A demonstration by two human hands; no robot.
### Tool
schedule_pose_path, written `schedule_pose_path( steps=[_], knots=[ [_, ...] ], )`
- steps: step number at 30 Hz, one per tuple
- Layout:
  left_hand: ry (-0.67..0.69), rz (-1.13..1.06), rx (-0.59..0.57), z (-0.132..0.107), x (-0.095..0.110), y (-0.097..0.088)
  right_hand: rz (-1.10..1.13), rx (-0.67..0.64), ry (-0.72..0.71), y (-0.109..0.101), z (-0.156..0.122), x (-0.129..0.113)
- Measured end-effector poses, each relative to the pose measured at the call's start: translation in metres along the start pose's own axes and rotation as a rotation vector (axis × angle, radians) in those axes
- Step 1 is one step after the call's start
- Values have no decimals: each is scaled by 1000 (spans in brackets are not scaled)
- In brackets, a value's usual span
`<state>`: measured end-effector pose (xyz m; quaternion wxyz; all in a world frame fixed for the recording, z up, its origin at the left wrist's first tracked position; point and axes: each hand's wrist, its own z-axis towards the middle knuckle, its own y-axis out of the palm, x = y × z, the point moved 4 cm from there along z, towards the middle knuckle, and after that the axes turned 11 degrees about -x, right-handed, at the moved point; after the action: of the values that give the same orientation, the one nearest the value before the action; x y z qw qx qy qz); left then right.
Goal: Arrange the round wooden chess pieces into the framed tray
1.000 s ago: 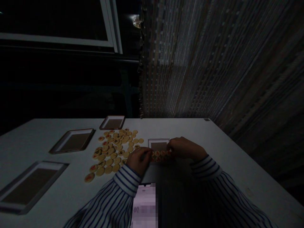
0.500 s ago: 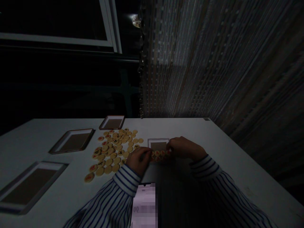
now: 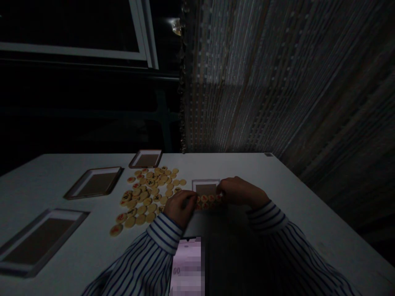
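Note:
A small tray (image 3: pixel 206 181) lies before me, with two rows of round Chinese chess pieces (image 3: pixel 204 198) bearing red characters along its near side. At its left edge, my left hand (image 3: pixel 180 209) is closed, thumb and finger pinched by the end of the rows. My right hand (image 3: pixel 242 192) is closed at the tray's right side, its fingertips bent down by the end pieces. What either hand pinches is hidden in the dim light. Left of the tray spreads a loose pile of chess pieces (image 3: pixel 143 195), some face up with red or black characters.
Three more trays lie on the left: a near one (image 3: pixel 69 213), a middle one (image 3: pixel 115 172) and a far one (image 3: pixel 151 151). A lit phone (image 3: pixel 187 263) is at the front of the white table (image 3: pixel 277 197). A bead curtain (image 3: pixel 234 82) hangs behind.
Almost nothing differs. Both hands keep their places at the tray, and the pieces lie as before.

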<state>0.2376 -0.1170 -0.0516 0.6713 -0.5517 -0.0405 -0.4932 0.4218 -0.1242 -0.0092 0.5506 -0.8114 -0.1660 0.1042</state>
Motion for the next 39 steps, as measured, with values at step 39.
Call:
schedule_pose_path(
  steps=[39],
  knots=[
    [-8, 2, -8, 0, 3, -3, -39, -12, -43, -12, -2, -21]
  ],
)
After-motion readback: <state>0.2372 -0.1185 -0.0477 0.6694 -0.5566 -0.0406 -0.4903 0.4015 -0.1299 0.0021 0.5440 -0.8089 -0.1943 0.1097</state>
